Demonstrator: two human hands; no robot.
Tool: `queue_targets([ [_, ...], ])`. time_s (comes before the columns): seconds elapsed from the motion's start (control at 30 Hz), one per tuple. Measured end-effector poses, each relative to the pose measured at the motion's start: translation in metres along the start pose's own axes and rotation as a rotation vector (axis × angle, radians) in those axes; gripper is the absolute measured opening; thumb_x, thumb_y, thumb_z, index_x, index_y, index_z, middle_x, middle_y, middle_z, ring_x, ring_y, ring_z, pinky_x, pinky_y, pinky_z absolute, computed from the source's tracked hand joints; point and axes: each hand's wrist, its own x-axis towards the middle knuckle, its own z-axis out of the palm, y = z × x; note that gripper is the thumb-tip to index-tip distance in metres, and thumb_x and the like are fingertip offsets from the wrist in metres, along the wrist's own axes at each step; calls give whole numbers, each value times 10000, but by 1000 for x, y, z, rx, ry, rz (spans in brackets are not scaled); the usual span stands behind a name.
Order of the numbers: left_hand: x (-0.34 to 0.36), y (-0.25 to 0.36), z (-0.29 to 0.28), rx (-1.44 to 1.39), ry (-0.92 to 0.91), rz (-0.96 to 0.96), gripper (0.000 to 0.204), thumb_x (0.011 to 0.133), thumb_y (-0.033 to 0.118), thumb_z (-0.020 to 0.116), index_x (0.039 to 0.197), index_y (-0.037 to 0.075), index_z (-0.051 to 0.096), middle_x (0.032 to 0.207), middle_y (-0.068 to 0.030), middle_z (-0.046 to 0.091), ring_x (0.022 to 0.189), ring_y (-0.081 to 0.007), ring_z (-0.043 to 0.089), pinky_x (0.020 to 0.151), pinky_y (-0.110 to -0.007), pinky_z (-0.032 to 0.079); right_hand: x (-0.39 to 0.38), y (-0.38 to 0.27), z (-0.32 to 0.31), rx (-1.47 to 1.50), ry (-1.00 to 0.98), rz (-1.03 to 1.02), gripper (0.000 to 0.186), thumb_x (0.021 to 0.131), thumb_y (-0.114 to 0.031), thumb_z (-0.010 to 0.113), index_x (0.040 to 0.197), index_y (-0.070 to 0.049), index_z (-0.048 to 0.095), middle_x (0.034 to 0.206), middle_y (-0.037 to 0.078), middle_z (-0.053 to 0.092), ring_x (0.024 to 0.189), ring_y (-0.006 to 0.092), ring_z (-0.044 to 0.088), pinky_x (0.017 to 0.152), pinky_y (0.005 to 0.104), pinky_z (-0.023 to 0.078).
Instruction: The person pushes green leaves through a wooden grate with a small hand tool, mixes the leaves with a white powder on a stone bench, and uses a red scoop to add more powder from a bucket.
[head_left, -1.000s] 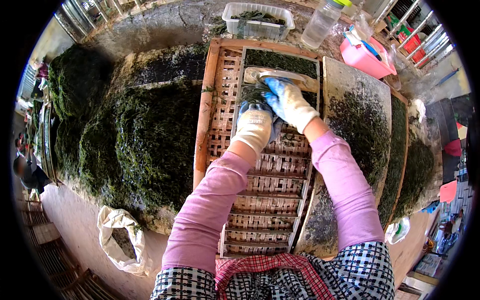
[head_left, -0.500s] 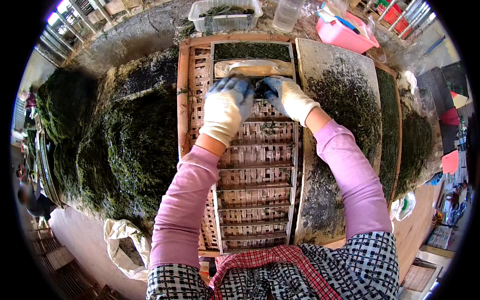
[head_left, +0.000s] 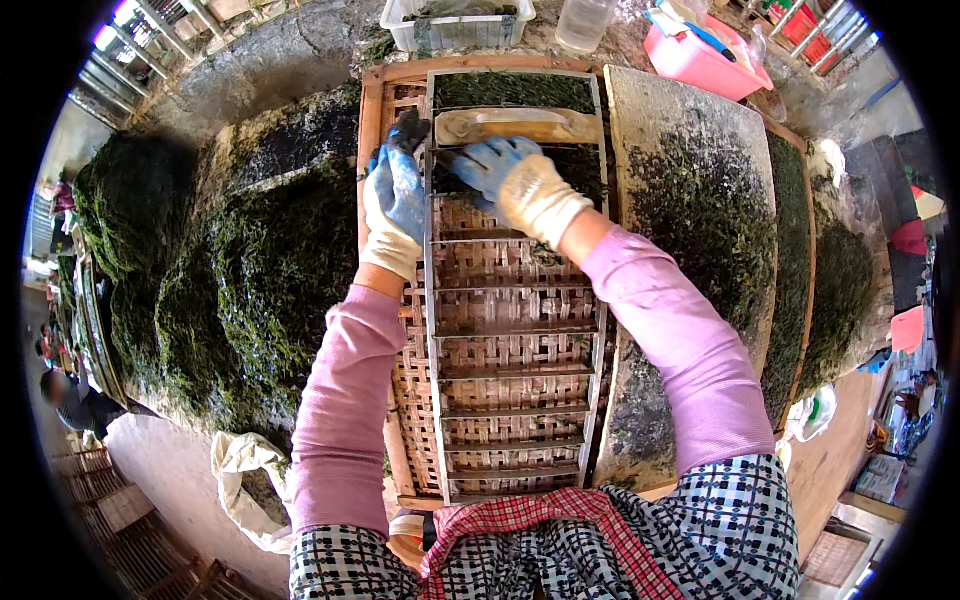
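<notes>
A metal ladder-like frame (head_left: 432, 290) lies on a woven bamboo tray (head_left: 412, 420) in front of me. Dark green seaweed (head_left: 515, 90) fills its farthest section, and a wooden block (head_left: 516, 126) rests across the frame just nearer. Below that block my right hand (head_left: 515, 180), in a blue-and-white glove, lies with fingers spread over more dark seaweed (head_left: 580, 165) in the second section. My left hand (head_left: 394, 195), gloved alike, is turned on edge beside the frame's left rail. Its fingers stretch away from me, with dark tips; whether seaweed clings there is unclear. The nearer sections show bare weave.
Heaps of wet seaweed (head_left: 280, 290) cover the left side. To the right lies a seaweed-stained board (head_left: 680, 250), with a seaweed-covered tray (head_left: 790, 240) beyond it. A clear plastic tub (head_left: 460, 32), a clear container (head_left: 583, 25) and a pink basin (head_left: 700, 62) stand at the back.
My left hand has moved left, off the middle of the frame to outside its left rail. My right hand has shifted left and slightly nearer, over the seaweed below the block.
</notes>
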Motion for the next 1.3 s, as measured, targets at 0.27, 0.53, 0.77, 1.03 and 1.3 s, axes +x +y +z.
queue_targets([
  [0.27,-46,7,-1,1183,-285,365,357,853,251,607,1169,92,658,1281,-129,622,1280,-386,496,1154,-555,250,17,30,-58,74,502,455,466,861,-313,716,1257,-108,584,1215,177,622,943,348,666,771,425,558],
  [0.53,-48,5,9,1284,-259,251,511,802,281,627,1272,90,566,1325,-147,561,1273,-420,474,1126,-557,275,-9,75,-52,555,84,533,262,932,-300,636,987,-46,665,884,174,691,786,296,682,745,425,535],
  [0.77,-52,3,3,1152,40,412,725,739,244,650,1394,15,438,1350,-214,516,1277,-397,461,1076,-557,323,-28,75,32,710,163,389,66,914,-109,633,932,-47,648,795,100,638,665,210,557,635,373,474],
  [1.03,-71,25,-9,1068,111,229,635,797,254,634,1349,-12,470,1298,-268,517,1235,-442,470,1094,-538,321,-12,25,-32,248,223,412,278,869,-229,686,1111,-97,651,1083,190,668,966,391,644,840,455,521],
  [1.3,-222,97,-119,1013,270,28,570,800,100,548,1339,-68,473,1368,-293,491,1251,-480,479,1075,-479,386,0,-160,-13,1401,203,183,399,844,16,692,1220,-73,593,1101,67,642,977,161,597,878,310,509],
])
